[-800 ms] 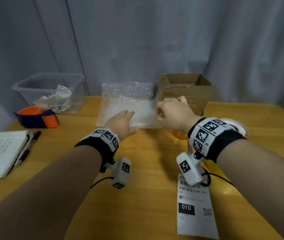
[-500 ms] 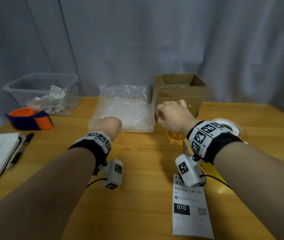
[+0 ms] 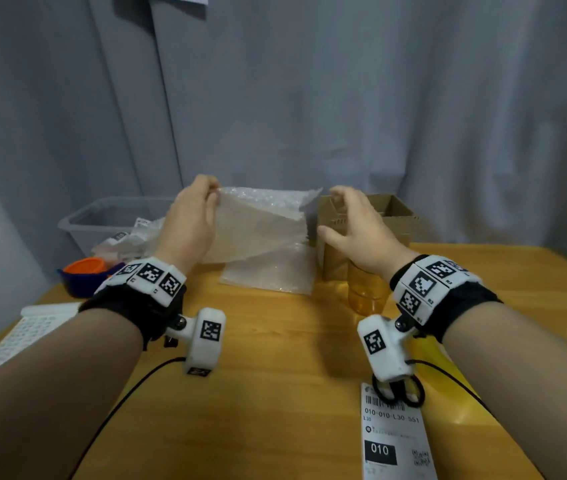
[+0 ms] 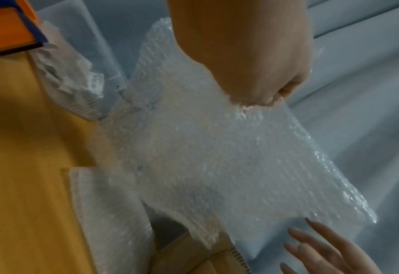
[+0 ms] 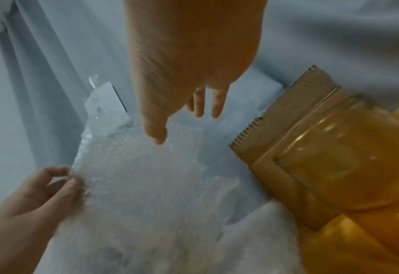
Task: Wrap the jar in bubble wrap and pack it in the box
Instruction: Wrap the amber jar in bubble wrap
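Left hand (image 3: 190,220) fingers (image 5: 73,182) pinching lifted bubble wrap sheet (image 3: 257,226); right hand (image 3: 354,230) fingers (image 3: 339,195) spread, empty

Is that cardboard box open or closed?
Open. The cardboard box shows its hollow inside from above, with no flaps across the top.

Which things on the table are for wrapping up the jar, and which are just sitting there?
For the job:
- bubble wrap sheet, pinched and lifted by the left hand
- jar
- cardboard box
- more bubble wrap lying flat
- right hand, open, near the sheet

Just sitting there:
- plastic bin
- orange and blue thing
- notebook
- label
- scissors
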